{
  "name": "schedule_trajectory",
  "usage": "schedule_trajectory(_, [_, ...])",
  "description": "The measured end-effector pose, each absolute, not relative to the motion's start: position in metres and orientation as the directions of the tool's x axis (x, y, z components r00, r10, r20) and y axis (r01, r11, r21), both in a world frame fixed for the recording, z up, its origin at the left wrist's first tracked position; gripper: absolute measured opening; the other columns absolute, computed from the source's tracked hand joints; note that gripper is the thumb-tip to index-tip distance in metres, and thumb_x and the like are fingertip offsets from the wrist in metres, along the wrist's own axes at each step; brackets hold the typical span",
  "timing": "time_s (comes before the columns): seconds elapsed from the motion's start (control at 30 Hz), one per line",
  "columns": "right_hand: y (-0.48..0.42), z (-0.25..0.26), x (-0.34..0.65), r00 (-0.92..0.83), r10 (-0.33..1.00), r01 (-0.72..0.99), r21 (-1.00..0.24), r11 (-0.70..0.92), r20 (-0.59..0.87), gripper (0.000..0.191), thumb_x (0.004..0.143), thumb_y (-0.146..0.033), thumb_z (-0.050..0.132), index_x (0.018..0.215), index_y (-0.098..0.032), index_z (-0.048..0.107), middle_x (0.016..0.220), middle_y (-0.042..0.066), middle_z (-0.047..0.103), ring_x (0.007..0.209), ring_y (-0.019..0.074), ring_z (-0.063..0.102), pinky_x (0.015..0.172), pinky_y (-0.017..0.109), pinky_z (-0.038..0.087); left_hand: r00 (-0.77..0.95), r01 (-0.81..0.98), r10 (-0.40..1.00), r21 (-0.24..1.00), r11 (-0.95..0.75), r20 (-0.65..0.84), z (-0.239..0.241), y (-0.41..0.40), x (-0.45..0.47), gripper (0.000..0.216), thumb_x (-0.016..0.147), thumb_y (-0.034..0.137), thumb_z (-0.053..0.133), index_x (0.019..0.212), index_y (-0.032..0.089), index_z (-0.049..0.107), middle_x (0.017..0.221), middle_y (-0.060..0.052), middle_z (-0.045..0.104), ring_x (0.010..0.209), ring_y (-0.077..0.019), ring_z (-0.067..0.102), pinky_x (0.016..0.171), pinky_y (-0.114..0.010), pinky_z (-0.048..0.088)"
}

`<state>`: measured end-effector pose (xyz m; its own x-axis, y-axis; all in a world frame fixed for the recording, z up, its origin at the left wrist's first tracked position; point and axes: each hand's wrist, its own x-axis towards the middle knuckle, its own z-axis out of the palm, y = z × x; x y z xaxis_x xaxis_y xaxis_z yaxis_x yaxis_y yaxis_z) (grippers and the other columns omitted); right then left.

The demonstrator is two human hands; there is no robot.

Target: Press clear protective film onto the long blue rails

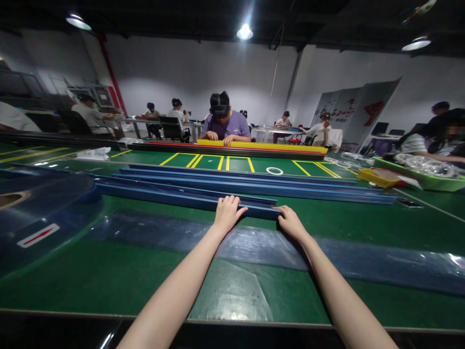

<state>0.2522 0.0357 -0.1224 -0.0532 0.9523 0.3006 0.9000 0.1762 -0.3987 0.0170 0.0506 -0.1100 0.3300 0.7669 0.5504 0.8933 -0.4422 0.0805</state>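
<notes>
Bare forearms (pixel 189 276) cross a flat, glossy, translucent plastic strip (pixel 263 245) on my feed.
Just beyond that strip, I see the left hand (pixel 227 213) clasping a long, blue, grooved rail (pixel 185 199); the right hand (pixel 291 224), apart, holds its end.

A person in a purple shirt (pixel 240 127) and dark headgear bends over a long yellow rail (pixel 279 147) at the far side of a green table (pixel 417 228), beyond yellow tape lines (pixel 227 164) and a white ring (pixel 275 168). To the right, a green tray (pixel 434 182) heaped with clear plastic (pixel 423 165) stands beside a smaller yellow tray (pixel 376 180), with a dark, phone-like slab (pixel 410 203) nearer. Farther back, other people (pixel 89 115) sit at tables before a pale wall (pixel 156 68), a printed banner (pixel 348 106) at right, under bright ceiling lamps (pixel 244 32)
</notes>
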Motion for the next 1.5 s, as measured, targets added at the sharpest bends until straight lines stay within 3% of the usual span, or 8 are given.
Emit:
schedule_trajectory(0.23, [0.034, -0.121, 0.25, -0.051, 0.948, 0.907, -0.382, 0.176, 0.315, 0.043, 0.071, -0.004, 0.037, 0.106, -0.013, 0.062, 0.107, 0.01, 0.06, 0.104, 0.0169, 0.05, 0.092, 0.027, 0.036, 0.341, 0.892, 0.771, 0.073, -0.446, 0.538, -0.11, 0.051, 0.017, 0.033, 0.086, 0.048, 0.042, 0.086, 0.018, 0.056, 0.089, -0.006, 0.062, 0.087, -0.0209, 0.051, 0.075, -0.032, 0.031])
schedule_trajectory(0.4, [0.03, -0.116, 0.248, -0.026, 0.943, 0.946, -0.298, 0.131, 0.331, 0.039, 0.073, -0.007, 0.039, 0.103, -0.016, 0.062, 0.103, 0.009, 0.06, 0.1, 0.018, 0.051, 0.088, 0.027, 0.037, 0.355, 0.892, 0.765, 0.048, -0.449, 0.538, -0.111, 0.051, 0.017, 0.036, 0.087, 0.048, 0.039, 0.084, 0.018, 0.057, 0.087, -0.006, 0.063, 0.086, -0.0215, 0.053, 0.074, -0.033, 0.031])
schedule_trajectory(0.63, [0.018, -0.1, 0.241, -0.009, 0.869, 0.971, -0.203, 0.125, 0.494, 0.033, 0.074, -0.009, 0.038, 0.096, -0.017, 0.063, 0.096, 0.007, 0.061, 0.093, 0.0189, 0.052, 0.08, 0.028, 0.037, 0.354, 0.895, 0.754, 0.033, -0.444, 0.553, -0.113, 0.052, 0.017, 0.034, 0.087, 0.048, 0.041, 0.082, 0.018, 0.057, 0.085, -0.006, 0.063, 0.084, -0.0215, 0.053, 0.072, -0.033, 0.031])
schedule_trajectory(0.83, [0.021, -0.092, 0.232, 0.038, 0.8, 0.931, -0.313, 0.19, 0.598, 0.03, 0.075, -0.013, 0.036, 0.089, -0.018, 0.063, 0.091, 0.006, 0.063, 0.09, 0.0183, 0.053, 0.081, 0.029, 0.038, 0.357, 0.893, 0.745, 0.028, -0.449, 0.564, -0.114, 0.053, 0.018, 0.033, 0.086, 0.047, 0.043, 0.082, 0.018, 0.058, 0.083, -0.006, 0.063, 0.083, -0.0213, 0.053, 0.071, -0.032, 0.031])
schedule_trajectory(0.93, [0.029, -0.087, 0.218, 0.046, 0.814, 0.926, -0.331, 0.183, 0.579, 0.03, 0.077, -0.013, 0.036, 0.089, -0.017, 0.063, 0.091, 0.006, 0.064, 0.09, 0.0178, 0.054, 0.081, 0.028, 0.038, 0.358, 0.891, 0.74, 0.028, -0.453, 0.569, -0.113, 0.053, 0.018, 0.034, 0.086, 0.047, 0.043, 0.082, 0.017, 0.059, 0.083, -0.007, 0.063, 0.083, -0.0215, 0.053, 0.071, -0.033, 0.031])
schedule_trajectory(1.27, [0.055, -0.086, 0.155, -0.108, 0.905, 0.985, -0.076, 0.152, 0.411, 0.033, 0.089, -0.026, 0.031, 0.098, -0.016, 0.061, 0.1, 0.009, 0.064, 0.094, 0.0166, 0.056, 0.083, 0.026, 0.035, 0.358, 0.883, 0.725, 0.04, -0.468, 0.589, -0.115, 0.054, 0.018, 0.033, 0.089, 0.043, 0.039, 0.082, 0.017, 0.058, 0.084, -0.006, 0.064, 0.082, -0.0206, 0.054, 0.071, -0.033, 0.031])
schedule_trajectory(1.5, [0.052, -0.09, 0.156, -0.137, 0.887, 0.989, 0.005, 0.151, 0.442, 0.036, 0.09, -0.032, 0.03, 0.097, -0.018, 0.062, 0.098, 0.007, 0.066, 0.091, 0.0171, 0.057, 0.082, 0.028, 0.033, 0.271, 0.882, 0.722, 0.135, -0.451, 0.637, -0.112, 0.053, 0.016, 0.027, 0.091, 0.031, 0.037, 0.083, 0.018, 0.058, 0.082, -0.004, 0.063, 0.082, -0.0182, 0.054, 0.075, -0.032, 0.031])
